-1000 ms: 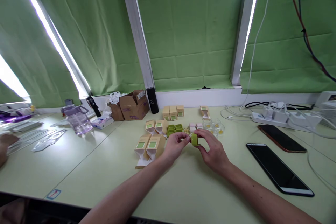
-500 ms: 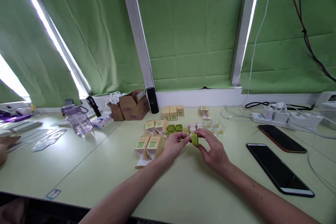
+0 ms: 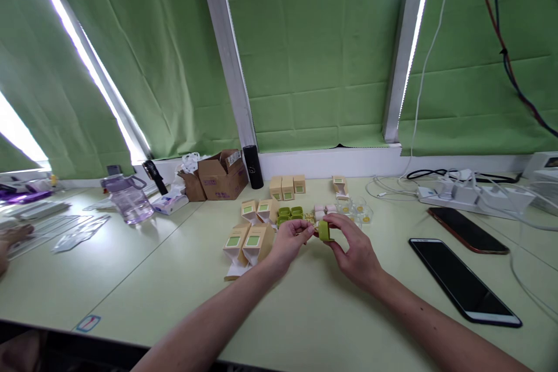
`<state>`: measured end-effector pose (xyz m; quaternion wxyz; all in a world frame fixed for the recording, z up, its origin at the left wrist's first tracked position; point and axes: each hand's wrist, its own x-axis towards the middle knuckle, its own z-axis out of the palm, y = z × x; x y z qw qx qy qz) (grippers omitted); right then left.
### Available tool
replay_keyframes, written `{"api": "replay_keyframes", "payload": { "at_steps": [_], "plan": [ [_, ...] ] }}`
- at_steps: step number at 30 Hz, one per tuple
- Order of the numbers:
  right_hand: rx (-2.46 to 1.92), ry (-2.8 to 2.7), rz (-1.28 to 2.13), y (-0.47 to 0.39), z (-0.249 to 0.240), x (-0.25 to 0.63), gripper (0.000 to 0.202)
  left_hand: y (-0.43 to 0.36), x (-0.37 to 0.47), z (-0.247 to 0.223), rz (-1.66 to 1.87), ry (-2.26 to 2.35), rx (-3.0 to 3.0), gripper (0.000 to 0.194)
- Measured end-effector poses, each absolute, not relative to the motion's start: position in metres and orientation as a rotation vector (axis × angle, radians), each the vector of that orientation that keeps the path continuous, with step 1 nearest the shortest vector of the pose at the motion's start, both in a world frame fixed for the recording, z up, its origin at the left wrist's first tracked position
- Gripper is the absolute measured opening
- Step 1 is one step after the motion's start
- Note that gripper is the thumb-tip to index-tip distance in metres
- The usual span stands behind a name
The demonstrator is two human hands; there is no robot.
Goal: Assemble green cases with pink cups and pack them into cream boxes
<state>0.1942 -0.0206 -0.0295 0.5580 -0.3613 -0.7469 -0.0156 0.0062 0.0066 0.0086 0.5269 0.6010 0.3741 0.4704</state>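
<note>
My right hand point(image 3: 357, 249) grips a small green cup-like piece point(image 3: 324, 231) between thumb and fingers, above the table. Close against its left side, my left hand point(image 3: 291, 244) is pinched; whatever sits between those fingertips is too small to make out. Just beyond the hands stand several green square cups point(image 3: 296, 211), pink-white cylinders point(image 3: 319, 208) and clear domes with yellow centres point(image 3: 365, 216). To the left of my left hand are open cardboard boxes with green labels point(image 3: 258, 242), partly behind my forearm.
Small closed boxes point(image 3: 288, 187) stand at the back, near a carton point(image 3: 223, 177) and a black cylinder point(image 3: 253, 167). Two phones point(image 3: 464, 280) and a power strip point(image 3: 475, 200) lie right. A purple bottle point(image 3: 128, 200) stands left; another person's hand point(image 3: 13, 237) is at far left.
My hands and the green piece have hardly moved. At the far left, the other person's hand has come further into view over the flat clear sheets.
</note>
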Motion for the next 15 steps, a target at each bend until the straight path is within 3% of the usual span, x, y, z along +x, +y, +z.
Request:
{"api": "replay_keyframes", "payload": {
  "at_steps": [15],
  "plan": [
    [-0.875, -1.761, -0.025, -0.0209, -0.0276, 0.1947, 0.043, 0.0098, 0.0020, 0.0084, 1.145, 0.860, 1.356, 0.038]
  ]
}}
